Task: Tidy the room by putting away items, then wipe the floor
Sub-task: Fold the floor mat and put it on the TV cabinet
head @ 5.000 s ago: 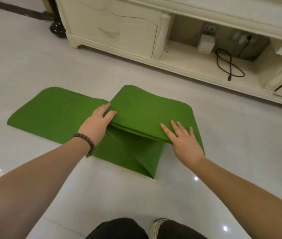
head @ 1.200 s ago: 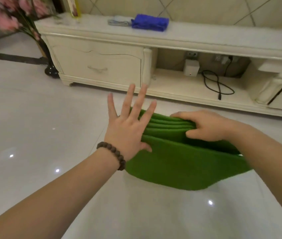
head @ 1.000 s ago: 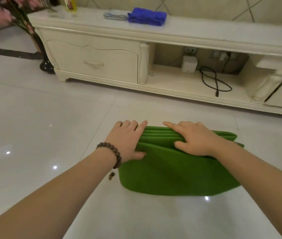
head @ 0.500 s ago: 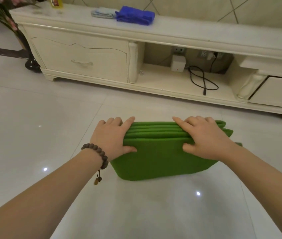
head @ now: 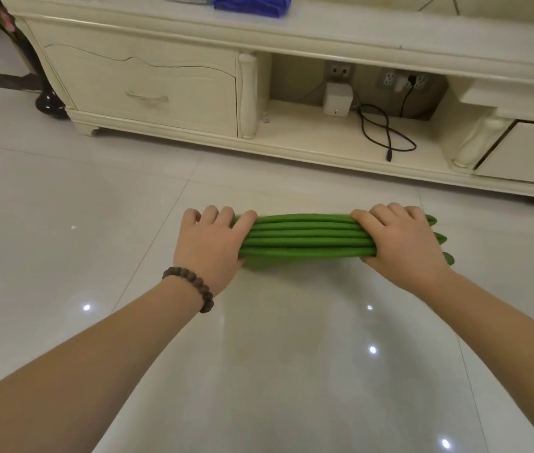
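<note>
A: What are the hands doing?
B: Both grip a folded green mat [head: 304, 237], stood on edge on the glossy white tiled floor [head: 63, 223]. The left hand [head: 210, 250], with a beaded bracelet [head: 190, 287] on its wrist, clasps one end; the right hand [head: 402, 243] clasps the other.
A: And behind?
B: A cream TV cabinet [head: 148, 89]; a blue cloth [head: 252, 3] lies on top, and a black cable [head: 383, 132] coils in its open shelf.

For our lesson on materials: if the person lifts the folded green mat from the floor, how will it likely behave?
The green mat is probably floppy: its layers end in soft rounded folds. It may spring open if released, since the left hand and right hand squeeze the stack from both ends. It likely weighs little for its size, being thin sheet.
</note>
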